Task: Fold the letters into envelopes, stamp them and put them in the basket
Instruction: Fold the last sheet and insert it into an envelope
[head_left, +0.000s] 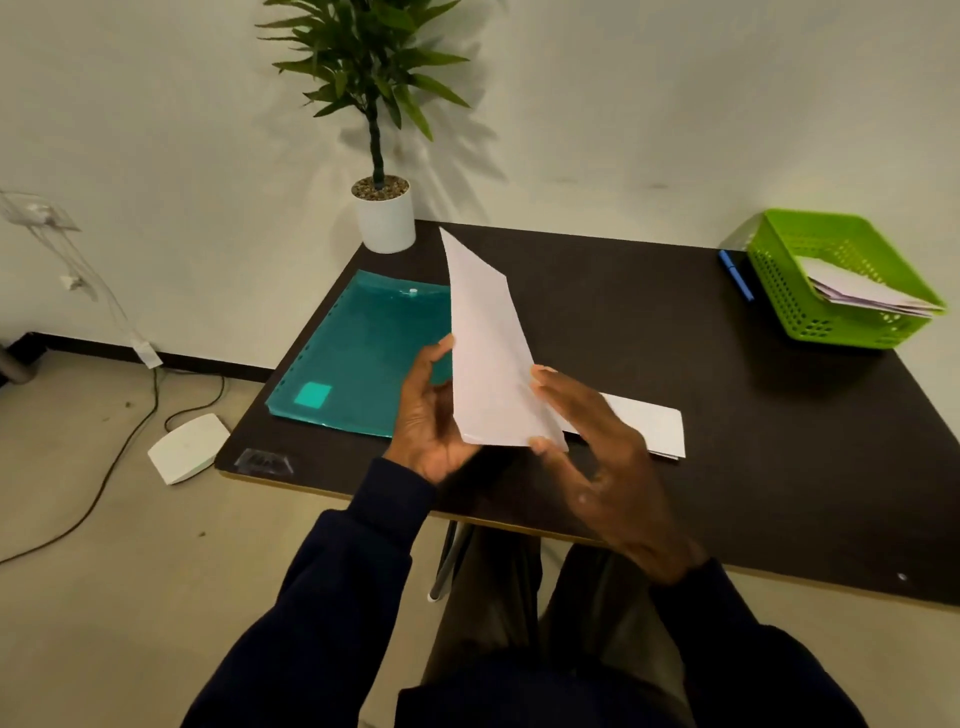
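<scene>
A white letter sheet stands almost upright above the dark table, folded or bent lengthwise. My left hand holds its lower left edge, thumb against the paper. My right hand pinches its lower right corner between thumb and fingers. A white envelope lies flat on the table behind my right hand, partly hidden by it. The green basket sits at the table's far right and holds several white envelopes.
A teal plastic folder lies on the table's left side. A potted plant stands at the back left corner. A blue pen lies left of the basket. Cables and a white box are on the floor at left.
</scene>
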